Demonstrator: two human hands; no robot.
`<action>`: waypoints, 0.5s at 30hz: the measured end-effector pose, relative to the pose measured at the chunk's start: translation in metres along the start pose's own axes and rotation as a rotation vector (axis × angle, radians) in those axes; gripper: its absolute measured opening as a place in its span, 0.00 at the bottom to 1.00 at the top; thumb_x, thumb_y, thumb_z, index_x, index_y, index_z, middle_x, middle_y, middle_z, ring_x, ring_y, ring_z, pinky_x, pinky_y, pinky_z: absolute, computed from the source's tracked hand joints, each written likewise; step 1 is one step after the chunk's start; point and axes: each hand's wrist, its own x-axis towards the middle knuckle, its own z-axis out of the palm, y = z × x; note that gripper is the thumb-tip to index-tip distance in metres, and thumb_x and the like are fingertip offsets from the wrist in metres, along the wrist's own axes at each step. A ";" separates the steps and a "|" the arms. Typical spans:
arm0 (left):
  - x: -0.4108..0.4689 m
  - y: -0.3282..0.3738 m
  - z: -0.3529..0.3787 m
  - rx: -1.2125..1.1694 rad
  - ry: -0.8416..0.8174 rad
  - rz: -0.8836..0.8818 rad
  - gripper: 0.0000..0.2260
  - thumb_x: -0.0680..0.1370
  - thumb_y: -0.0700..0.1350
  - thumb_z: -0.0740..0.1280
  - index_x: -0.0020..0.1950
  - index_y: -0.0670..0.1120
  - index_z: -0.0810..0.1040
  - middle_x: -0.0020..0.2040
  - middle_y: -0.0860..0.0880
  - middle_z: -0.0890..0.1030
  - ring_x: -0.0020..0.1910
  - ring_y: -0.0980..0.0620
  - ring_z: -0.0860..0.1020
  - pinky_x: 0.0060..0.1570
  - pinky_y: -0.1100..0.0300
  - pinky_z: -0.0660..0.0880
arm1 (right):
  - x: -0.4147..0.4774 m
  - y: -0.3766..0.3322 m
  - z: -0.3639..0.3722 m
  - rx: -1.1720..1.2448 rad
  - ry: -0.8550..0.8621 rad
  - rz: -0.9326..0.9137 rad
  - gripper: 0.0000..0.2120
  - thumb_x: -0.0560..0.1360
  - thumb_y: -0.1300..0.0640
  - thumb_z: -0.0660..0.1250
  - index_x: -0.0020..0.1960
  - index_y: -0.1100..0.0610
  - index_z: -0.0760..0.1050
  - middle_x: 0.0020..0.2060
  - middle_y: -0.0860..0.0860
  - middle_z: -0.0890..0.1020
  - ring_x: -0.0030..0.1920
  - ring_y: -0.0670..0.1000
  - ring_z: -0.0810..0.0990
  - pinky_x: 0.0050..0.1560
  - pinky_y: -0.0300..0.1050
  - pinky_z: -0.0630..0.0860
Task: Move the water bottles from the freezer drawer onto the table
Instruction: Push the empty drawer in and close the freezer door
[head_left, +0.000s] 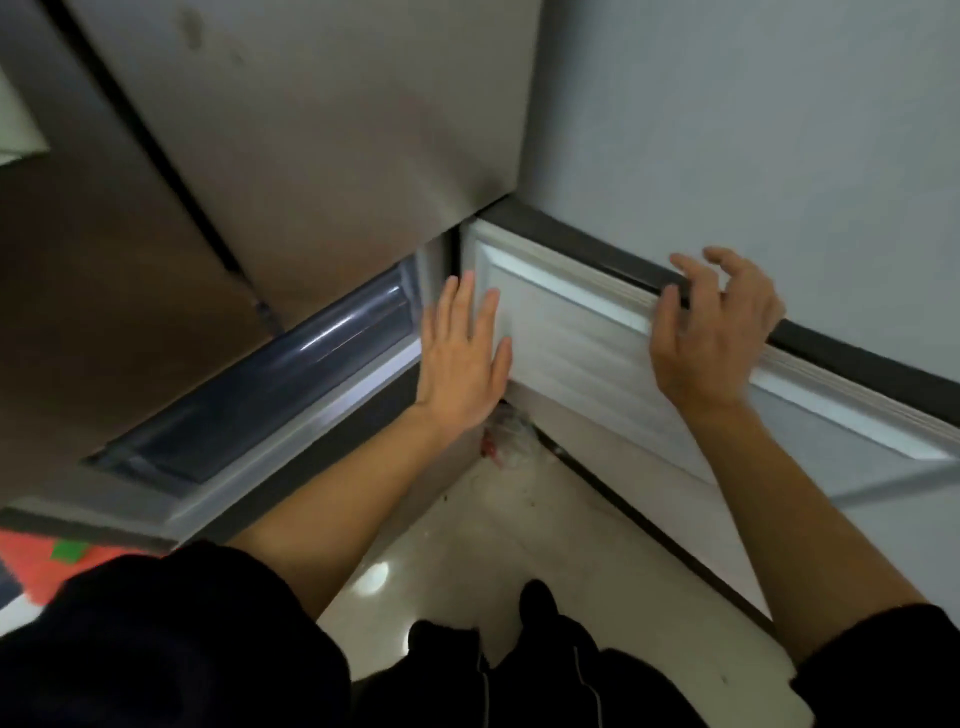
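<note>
The fridge's lower freezer door (582, 343) stands swung open to the right, its white inner panel facing me. Behind it on the left is the freezer drawer (291, 364), with a translucent dark front that is pushed in. No water bottles show and the drawer's inside is hidden. My left hand (462, 358) lies flat with straight fingers against the door's inner panel near the hinge side. My right hand (711, 332) rests on the door's top edge, thumb on the gasket and fingers loosely spread above it.
The closed upper fridge door (311, 130) fills the top of the view. A crumpled clear plastic scrap (506, 431) lies on the glossy tile floor (493, 530) under the door's hinge corner. A red object (31, 561) sits low left. My dark-clothed legs are below.
</note>
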 end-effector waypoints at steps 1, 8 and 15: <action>0.012 0.022 0.004 -0.039 0.006 0.049 0.26 0.82 0.52 0.56 0.78 0.42 0.63 0.79 0.38 0.58 0.79 0.38 0.56 0.74 0.37 0.57 | 0.001 0.021 -0.013 -0.100 -0.076 0.105 0.17 0.82 0.53 0.59 0.69 0.54 0.74 0.68 0.60 0.73 0.71 0.61 0.69 0.69 0.57 0.61; 0.035 0.123 0.037 -0.142 -0.166 0.101 0.24 0.84 0.56 0.47 0.81 0.57 0.49 0.82 0.47 0.42 0.80 0.45 0.36 0.75 0.34 0.45 | -0.015 0.084 -0.066 -0.285 -0.554 0.344 0.25 0.83 0.45 0.45 0.75 0.52 0.68 0.67 0.56 0.77 0.68 0.58 0.72 0.75 0.60 0.56; 0.021 0.124 0.018 -0.171 -0.219 0.009 0.24 0.84 0.60 0.45 0.81 0.59 0.50 0.81 0.52 0.38 0.79 0.50 0.33 0.76 0.38 0.43 | -0.020 0.079 -0.095 -0.260 -0.662 0.172 0.27 0.84 0.44 0.46 0.75 0.55 0.68 0.59 0.59 0.81 0.55 0.61 0.80 0.58 0.55 0.74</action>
